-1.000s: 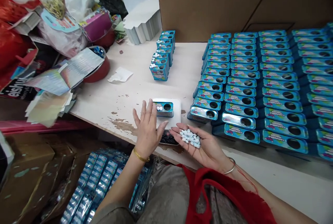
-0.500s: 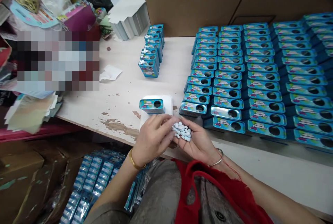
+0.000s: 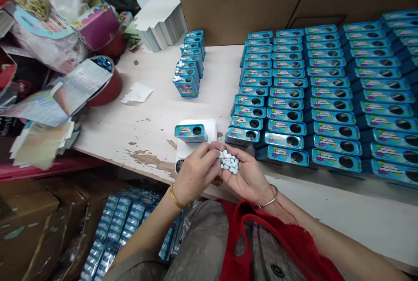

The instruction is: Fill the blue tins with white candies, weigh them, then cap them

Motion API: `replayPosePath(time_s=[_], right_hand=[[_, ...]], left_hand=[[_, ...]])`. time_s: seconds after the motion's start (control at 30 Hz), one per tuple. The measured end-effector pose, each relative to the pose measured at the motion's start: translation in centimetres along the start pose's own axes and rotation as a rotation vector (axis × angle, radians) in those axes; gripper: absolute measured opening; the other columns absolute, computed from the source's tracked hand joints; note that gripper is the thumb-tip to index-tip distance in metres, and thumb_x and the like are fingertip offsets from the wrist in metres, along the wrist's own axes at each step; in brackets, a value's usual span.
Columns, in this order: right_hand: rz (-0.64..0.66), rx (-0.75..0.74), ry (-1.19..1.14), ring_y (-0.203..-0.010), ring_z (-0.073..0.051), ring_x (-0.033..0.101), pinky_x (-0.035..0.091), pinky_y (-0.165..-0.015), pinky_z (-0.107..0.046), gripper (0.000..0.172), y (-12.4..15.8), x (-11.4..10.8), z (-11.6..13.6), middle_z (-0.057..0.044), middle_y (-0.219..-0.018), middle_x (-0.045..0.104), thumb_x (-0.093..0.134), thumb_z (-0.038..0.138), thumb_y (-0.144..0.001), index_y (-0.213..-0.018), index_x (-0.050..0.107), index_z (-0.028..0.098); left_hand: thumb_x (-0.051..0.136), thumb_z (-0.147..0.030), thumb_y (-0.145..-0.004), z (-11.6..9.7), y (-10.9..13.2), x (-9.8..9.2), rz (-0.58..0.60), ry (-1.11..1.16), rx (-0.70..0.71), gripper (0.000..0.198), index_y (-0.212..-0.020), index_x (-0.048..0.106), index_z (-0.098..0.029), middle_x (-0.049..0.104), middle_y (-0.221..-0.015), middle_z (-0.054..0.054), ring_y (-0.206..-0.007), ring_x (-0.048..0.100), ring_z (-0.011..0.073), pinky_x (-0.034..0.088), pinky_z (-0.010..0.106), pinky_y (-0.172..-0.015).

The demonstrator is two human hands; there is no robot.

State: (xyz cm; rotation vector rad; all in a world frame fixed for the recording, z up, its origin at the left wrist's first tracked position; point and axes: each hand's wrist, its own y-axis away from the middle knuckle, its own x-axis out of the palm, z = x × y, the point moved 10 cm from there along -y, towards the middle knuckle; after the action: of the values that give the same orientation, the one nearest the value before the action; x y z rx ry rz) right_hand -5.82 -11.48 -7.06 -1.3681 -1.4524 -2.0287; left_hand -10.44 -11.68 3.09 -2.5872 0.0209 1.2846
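White oval mints [image 3: 229, 161] are being cradled in the cupped right hand [image 3: 244, 177], its fingers curling loosely around them. The fingertips of the left hand [image 3: 197, 174] are being held pinched together at the heap's edge; whether a mint is being gripped there cannot be told. A blue tin [image 3: 191, 133], its long axis lying across the view, is being kept on a white pad [image 3: 209, 126] just beyond the left hand, nearer it than the right, on a worn table [image 3: 143, 120] beside rows of tins [image 3: 287, 111].
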Motion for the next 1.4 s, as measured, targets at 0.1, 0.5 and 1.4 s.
replayPosePath(time_s=[0.1, 0.5, 1.4], right_hand=[[0.017, -0.012, 0.009, -0.073, -0.010, 0.064, 0.055, -0.070, -0.019, 0.024, -0.1, 1.2, 0.5, -0.004, -0.082, 0.070, 0.045, 0.017, -0.087, -0.097, 0.065, 0.011], [0.020, -0.021, 0.036, -0.110, -0.019, 0.061, 0.048, -0.097, -0.033, 0.030, 0.4, 2.2, 0.9, -0.016, -0.111, 0.068, 0.040, 0.019, -0.090, -0.108, 0.060, 0.007], [-0.209, 0.001, 0.071, -0.097, -0.016, 0.067, 0.052, -0.091, -0.030, 0.031, 3.9, -7.2, 0.2, -0.007, -0.093, 0.073, 0.040, 0.015, -0.087, -0.097, 0.069, 0.015]], left_hand=[[0.049, -0.015, -0.087, 0.4, -0.5, -1.3, -0.058, 0.036, 0.000, 0.009, -0.093, 0.055, -0.017, 0.058, -0.091, 0.005, -0.085, 0.056, 0.0134, 0.049, 0.027, -0.073], [0.056, -0.014, -0.083, 3.5, -2.3, -6.8, -0.270, -0.084, -0.087, 0.007, -0.089, 0.058, -0.016, 0.059, -0.084, 0.002, -0.070, 0.054, 0.0083, 0.047, 0.022, -0.062], [0.040, -0.015, -0.088, -2.8, 3.5, 7.6, 0.260, -0.027, -0.043, 0.014, -0.088, 0.054, -0.013, 0.050, -0.093, 0.008, -0.086, 0.049, 0.0155, 0.047, 0.027, -0.079]])
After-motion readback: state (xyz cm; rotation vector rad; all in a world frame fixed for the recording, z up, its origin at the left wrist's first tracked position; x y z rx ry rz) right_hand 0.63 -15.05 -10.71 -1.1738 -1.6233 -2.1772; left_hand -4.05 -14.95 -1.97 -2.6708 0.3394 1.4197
